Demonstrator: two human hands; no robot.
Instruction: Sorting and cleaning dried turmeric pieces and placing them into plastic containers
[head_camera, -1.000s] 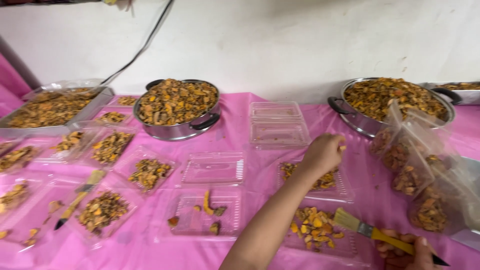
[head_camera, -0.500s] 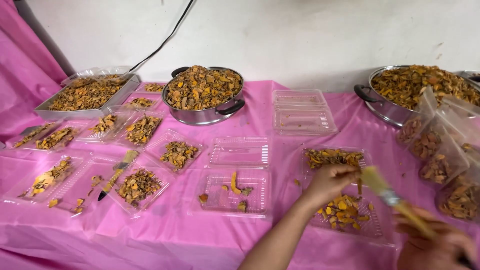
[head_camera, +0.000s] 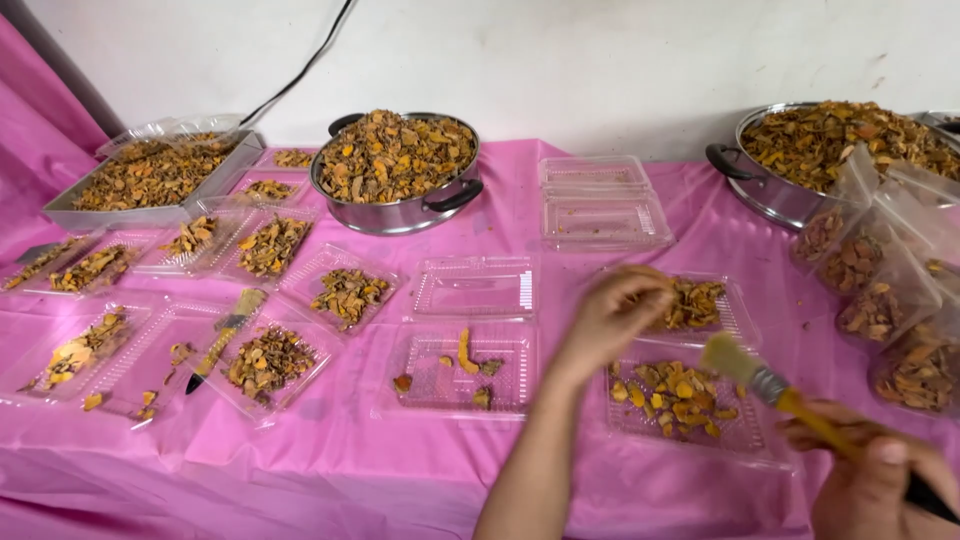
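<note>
Pink plastic tablecloth; left hand pinching dried slices, right hand gripping bristly brush

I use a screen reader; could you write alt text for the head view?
A left hand reaches over clear trays of dried orange-brown pieces while the right hand holds a brush, on a pink-covered table.

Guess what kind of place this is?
Probably a small, informal food-packing setup. A pink-covered table carries metal pots of dried orange-brown pieces and many clear clamshell containers; the right hand holds a brush.
</note>
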